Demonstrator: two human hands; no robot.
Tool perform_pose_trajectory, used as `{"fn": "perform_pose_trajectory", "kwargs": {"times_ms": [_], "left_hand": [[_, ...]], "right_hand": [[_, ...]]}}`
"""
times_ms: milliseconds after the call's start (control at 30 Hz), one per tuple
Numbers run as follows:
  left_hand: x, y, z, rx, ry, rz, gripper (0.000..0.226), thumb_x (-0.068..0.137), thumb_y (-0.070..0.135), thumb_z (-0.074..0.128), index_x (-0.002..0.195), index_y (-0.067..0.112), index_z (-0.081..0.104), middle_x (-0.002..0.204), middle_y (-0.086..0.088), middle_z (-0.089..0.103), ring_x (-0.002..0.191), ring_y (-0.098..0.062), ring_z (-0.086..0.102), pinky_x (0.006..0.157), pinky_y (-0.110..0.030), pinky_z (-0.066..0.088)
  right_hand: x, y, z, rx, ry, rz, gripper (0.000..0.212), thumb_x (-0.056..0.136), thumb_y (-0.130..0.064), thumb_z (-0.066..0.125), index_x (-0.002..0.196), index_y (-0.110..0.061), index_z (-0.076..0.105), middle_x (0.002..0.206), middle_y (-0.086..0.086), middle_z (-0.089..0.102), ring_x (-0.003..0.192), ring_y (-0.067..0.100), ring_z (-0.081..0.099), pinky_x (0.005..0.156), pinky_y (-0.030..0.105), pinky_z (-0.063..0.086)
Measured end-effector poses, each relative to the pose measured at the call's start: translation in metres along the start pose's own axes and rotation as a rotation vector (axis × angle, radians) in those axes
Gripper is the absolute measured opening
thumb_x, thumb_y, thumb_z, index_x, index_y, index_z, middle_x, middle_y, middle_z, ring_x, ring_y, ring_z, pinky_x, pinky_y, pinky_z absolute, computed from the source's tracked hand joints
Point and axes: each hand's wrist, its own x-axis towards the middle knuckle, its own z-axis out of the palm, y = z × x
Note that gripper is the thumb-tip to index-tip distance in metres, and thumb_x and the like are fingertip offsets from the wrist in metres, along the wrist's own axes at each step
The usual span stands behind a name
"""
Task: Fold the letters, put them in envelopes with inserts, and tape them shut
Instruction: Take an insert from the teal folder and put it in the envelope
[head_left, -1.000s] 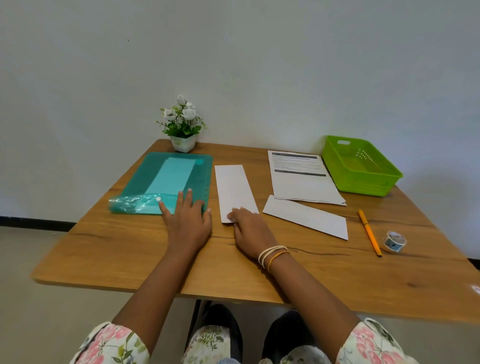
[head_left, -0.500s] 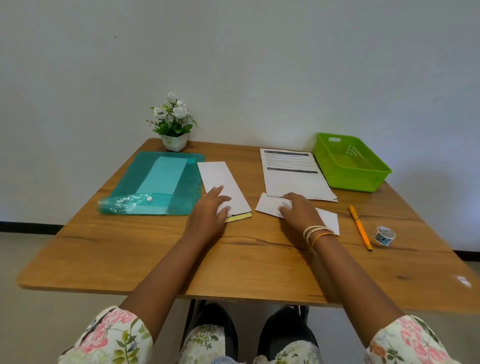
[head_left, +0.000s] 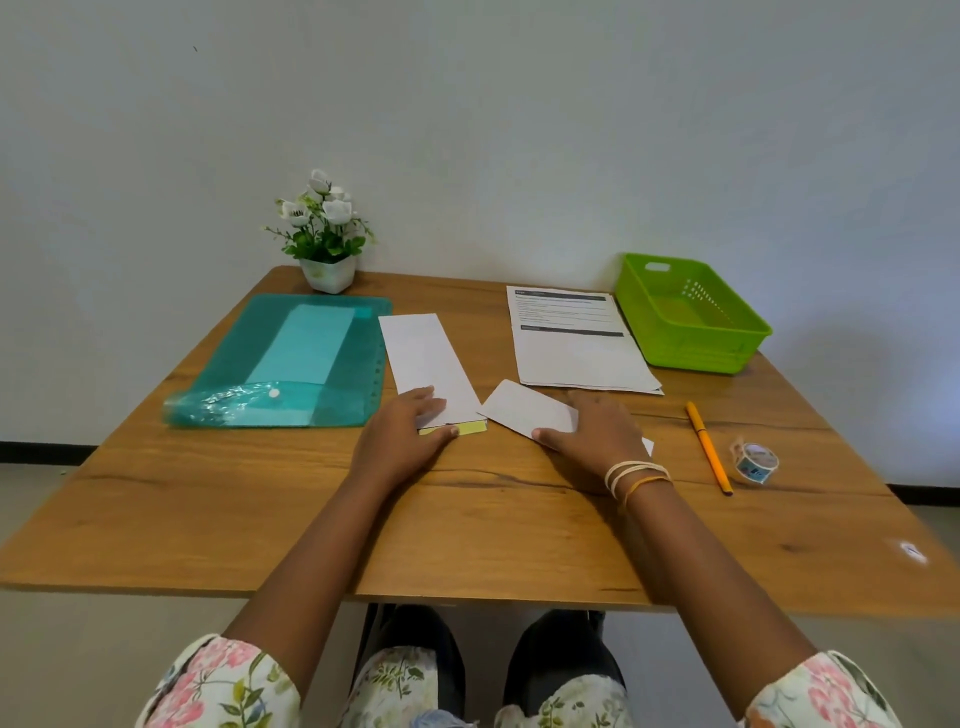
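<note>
Right hand slid rightward; green basket seemingly empty.

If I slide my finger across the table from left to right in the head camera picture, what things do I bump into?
Teal folder → long white envelope → printed letters → green basket; nearer you, the orange pen comes before the tape roll.

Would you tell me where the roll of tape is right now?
In the head view, the roll of tape sits on the table's right side, just right of the orange pen.

One pen, one tape roll, one green basket. One teal folder, one potted plant. Two hands in view.
</note>
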Motion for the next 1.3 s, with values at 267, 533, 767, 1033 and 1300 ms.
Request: {"fn": "perform_pose_trajectory", "kwargs": {"times_ms": [267,533,767,1033,1300], "left_hand": [[0.000,0.002,-0.002,0.016,-0.035,0.005,0.037,0.091,0.038,0.058,0.127,0.034,0.061,0.145,0.012,0.047,0.133,-0.014,0.041,0.109,-0.047,0.036],[-0.002,0.004,-0.003,0.068,-0.028,0.039,0.043,0.086,0.047,0.064,0.127,0.031,0.062,0.140,0.010,0.052,0.129,-0.015,0.044,0.107,-0.045,0.037],[-0.004,0.006,-0.004,0.000,0.038,0.017,0.039,0.082,0.043,0.070,0.117,0.026,0.069,0.130,0.007,0.061,0.119,-0.016,0.053,0.098,-0.040,0.046],[-0.015,0.015,-0.001,0.130,0.180,0.183,0.022,0.090,0.029,0.063,0.101,0.014,0.075,0.100,-0.003,0.074,0.089,-0.018,0.066,0.074,-0.033,0.054],[-0.018,0.016,-0.001,0.178,0.267,0.230,0.019,0.092,0.025,0.060,0.096,0.015,0.075,0.086,-0.003,0.074,0.072,-0.017,0.064,0.059,-0.027,0.047]], "right_hand": [[0.009,0.001,-0.017,0.029,-0.156,0.049,0.080,0.052,-0.079,0.069,0.103,-0.018,0.060,0.100,0.002,0.065,0.089,0.019,0.058,0.074,0.032,0.053],[-0.006,0.002,-0.023,0.303,-0.167,0.074,0.066,0.070,-0.051,0.077,0.123,-0.016,0.059,0.125,0.007,0.062,0.107,0.026,0.059,0.082,0.033,0.048],[-0.031,-0.001,-0.034,0.714,-0.187,0.087,0.015,0.085,-0.028,0.068,0.094,-0.019,0.060,0.079,-0.002,0.062,0.070,0.014,0.060,0.053,0.023,0.040],[-0.038,-0.003,-0.040,1.029,-0.237,0.161,0.008,0.087,-0.020,0.067,0.085,-0.015,0.061,0.083,0.006,0.067,0.075,0.023,0.066,0.064,0.028,0.051],[-0.048,-0.025,-0.042,1.014,-0.491,0.140,0.013,0.086,-0.020,0.068,0.090,-0.014,0.058,0.088,0.011,0.067,0.076,0.026,0.066,0.069,0.034,0.056]]}}
